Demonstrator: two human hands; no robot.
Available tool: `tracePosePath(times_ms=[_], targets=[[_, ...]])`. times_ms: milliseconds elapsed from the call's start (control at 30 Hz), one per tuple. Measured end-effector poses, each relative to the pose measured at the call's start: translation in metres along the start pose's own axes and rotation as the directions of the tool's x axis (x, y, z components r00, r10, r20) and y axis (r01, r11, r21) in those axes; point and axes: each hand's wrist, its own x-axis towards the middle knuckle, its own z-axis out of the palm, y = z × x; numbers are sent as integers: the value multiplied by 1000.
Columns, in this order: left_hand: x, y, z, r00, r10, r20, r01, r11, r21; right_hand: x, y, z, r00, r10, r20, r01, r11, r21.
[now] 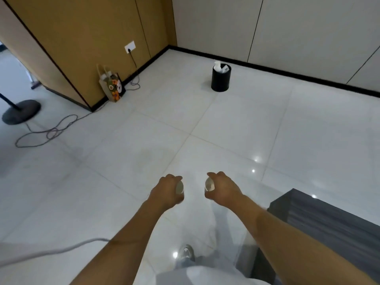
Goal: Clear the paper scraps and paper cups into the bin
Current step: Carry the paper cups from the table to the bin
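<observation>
Two paper cups are held out over the glossy white tiled floor (127, 161), one in each hand. The left hand (166, 191) has its fingers curled round a cup (179, 187), and the right hand (223, 188) has its fingers clamped round another cup (209, 185); both cups are pale, off-white, with their round mouths turned toward each other. No writing can be read on either. Well ahead, near the far wall, stands a small black round bin (220, 79) with white crumpled paper (219, 66) poking above its rim. A patterned gift bag (112, 87) leans by the brown wall panel; its print is too small to read.
</observation>
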Motion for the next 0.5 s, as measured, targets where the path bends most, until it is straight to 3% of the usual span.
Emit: tracePosePath(times_ms=[233, 500], targets=[[115, 7, -66, 993, 112, 39, -114, 992, 53, 81, -16, -50, 994, 88, -61, -83, 992, 90], [283, 75, -113, 976, 212, 41, -214, 975, 55, 225, 8, -157, 980, 146, -134, -129, 983, 128]])
